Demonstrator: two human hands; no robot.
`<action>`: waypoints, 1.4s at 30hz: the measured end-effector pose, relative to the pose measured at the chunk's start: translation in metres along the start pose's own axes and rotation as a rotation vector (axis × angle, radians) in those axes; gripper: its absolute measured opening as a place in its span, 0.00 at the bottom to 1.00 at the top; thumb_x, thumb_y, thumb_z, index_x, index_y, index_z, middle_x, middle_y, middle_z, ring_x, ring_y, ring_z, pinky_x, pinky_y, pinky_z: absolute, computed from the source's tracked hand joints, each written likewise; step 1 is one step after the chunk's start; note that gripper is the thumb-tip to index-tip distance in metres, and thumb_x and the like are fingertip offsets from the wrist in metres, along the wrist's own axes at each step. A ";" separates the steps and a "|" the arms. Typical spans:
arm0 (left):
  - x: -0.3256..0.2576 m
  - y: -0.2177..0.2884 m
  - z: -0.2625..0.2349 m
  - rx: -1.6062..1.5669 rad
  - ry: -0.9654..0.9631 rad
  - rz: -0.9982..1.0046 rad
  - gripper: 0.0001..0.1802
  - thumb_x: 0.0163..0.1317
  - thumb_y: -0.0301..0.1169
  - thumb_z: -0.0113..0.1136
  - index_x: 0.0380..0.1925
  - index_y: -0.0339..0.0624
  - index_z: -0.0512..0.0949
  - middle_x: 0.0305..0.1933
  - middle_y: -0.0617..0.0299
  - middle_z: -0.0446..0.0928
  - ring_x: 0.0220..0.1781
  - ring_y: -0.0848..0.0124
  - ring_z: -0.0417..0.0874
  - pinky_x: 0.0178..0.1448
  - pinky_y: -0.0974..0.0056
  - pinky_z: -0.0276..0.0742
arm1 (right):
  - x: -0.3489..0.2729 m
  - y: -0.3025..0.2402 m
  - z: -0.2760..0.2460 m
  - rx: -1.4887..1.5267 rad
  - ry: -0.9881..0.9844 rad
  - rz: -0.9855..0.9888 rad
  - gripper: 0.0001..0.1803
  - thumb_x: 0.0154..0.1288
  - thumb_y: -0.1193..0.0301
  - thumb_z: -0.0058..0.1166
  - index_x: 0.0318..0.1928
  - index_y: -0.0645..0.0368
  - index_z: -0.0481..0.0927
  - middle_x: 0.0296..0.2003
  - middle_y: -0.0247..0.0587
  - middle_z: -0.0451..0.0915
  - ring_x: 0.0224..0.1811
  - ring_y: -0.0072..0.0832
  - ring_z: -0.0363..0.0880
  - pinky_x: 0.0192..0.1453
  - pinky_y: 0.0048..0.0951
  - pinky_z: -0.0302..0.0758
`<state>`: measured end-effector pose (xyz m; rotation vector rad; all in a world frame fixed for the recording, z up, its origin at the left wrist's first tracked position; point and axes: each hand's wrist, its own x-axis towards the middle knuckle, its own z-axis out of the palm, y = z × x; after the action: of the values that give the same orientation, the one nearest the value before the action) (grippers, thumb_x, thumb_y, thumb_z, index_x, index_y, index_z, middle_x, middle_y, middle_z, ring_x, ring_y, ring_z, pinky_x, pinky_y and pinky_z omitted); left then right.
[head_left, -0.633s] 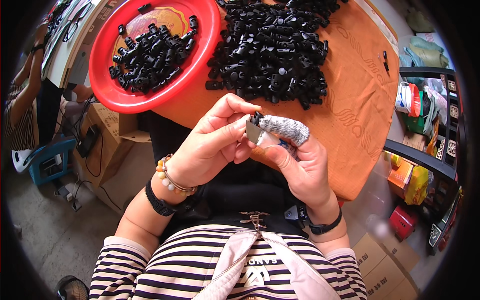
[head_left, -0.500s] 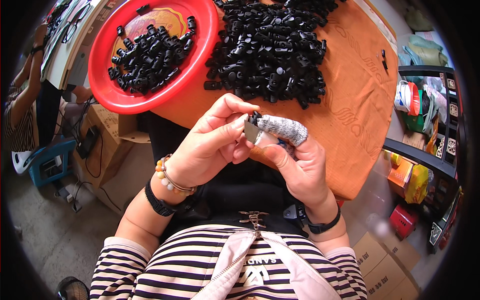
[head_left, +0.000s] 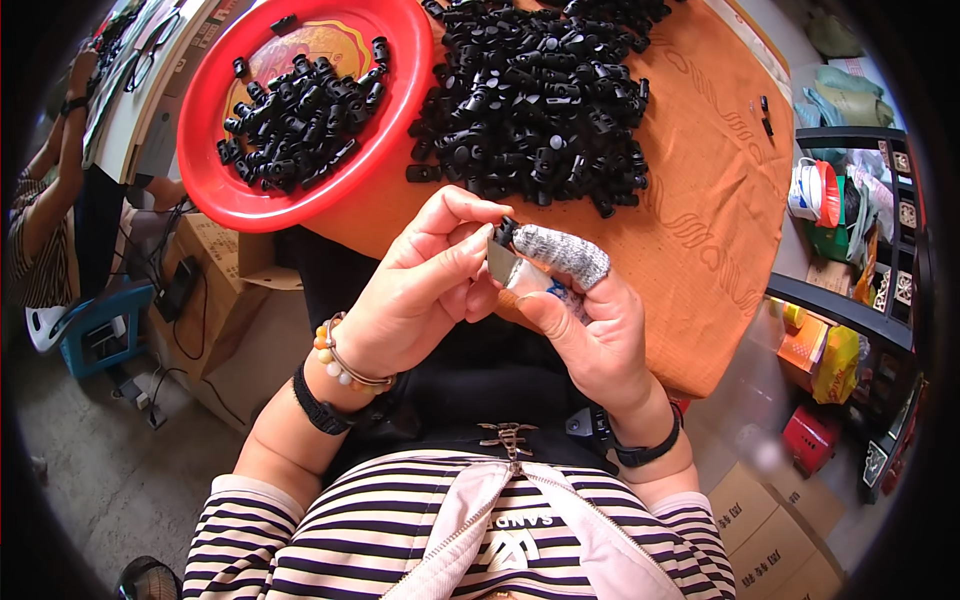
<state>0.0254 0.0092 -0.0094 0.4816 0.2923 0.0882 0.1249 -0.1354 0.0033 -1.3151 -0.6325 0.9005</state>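
Observation:
Above my lap, just off the near edge of the table, both hands work close together. My left hand [head_left: 425, 265] pinches a small black plastic piece [head_left: 507, 231], apparently a cord lock, between thumb and index finger. My right hand [head_left: 608, 335] grips a flat metal blade [head_left: 500, 262] by its white-wrapped handle [head_left: 531, 281]. A grey knitted sleeve [head_left: 563, 252] covers the right index finger, which reaches to the black piece. The blade lies against or just beside the piece; fingers partly hide the contact. Beyond the hands lies a large heap of cord locks [head_left: 545, 115].
A red basin [head_left: 205, 165] at the far left of the table contains more black pieces [head_left: 300, 125]. Two small ones [head_left: 766, 115] lie apart on the orange cloth [head_left: 690, 270]. A dark shelf rack [head_left: 850, 318] stands right; another person's arm [head_left: 65, 150] shows far left.
My right hand has shifted slightly left, and the blade looks a little more tilted. The grip of both hands stays the same.

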 end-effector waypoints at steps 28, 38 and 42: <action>-0.001 -0.004 0.001 0.041 0.010 0.057 0.11 0.65 0.29 0.48 0.47 0.47 0.67 0.40 0.68 0.70 0.33 0.83 0.68 0.30 0.77 0.61 | -0.001 -0.002 0.001 0.033 -0.008 0.003 0.20 0.63 0.74 0.53 0.54 0.66 0.68 0.44 0.37 0.76 0.44 0.18 0.73 0.48 0.19 0.70; -0.001 -0.004 0.003 0.029 0.029 0.054 0.10 0.66 0.29 0.47 0.47 0.47 0.67 0.37 0.68 0.69 0.29 0.84 0.65 0.30 0.76 0.60 | -0.001 -0.002 0.002 -0.024 0.009 -0.032 0.16 0.64 0.75 0.51 0.52 0.66 0.71 0.40 0.34 0.77 0.41 0.16 0.73 0.46 0.18 0.71; 0.000 -0.004 0.001 0.026 0.021 0.053 0.11 0.66 0.29 0.47 0.48 0.47 0.67 0.37 0.68 0.69 0.29 0.83 0.65 0.30 0.75 0.60 | -0.001 -0.001 0.003 0.007 0.013 -0.019 0.16 0.64 0.75 0.51 0.51 0.66 0.71 0.41 0.34 0.77 0.42 0.16 0.73 0.46 0.18 0.70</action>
<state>0.0256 0.0055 -0.0102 0.5149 0.3014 0.1416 0.1224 -0.1344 0.0053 -1.3053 -0.6299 0.8768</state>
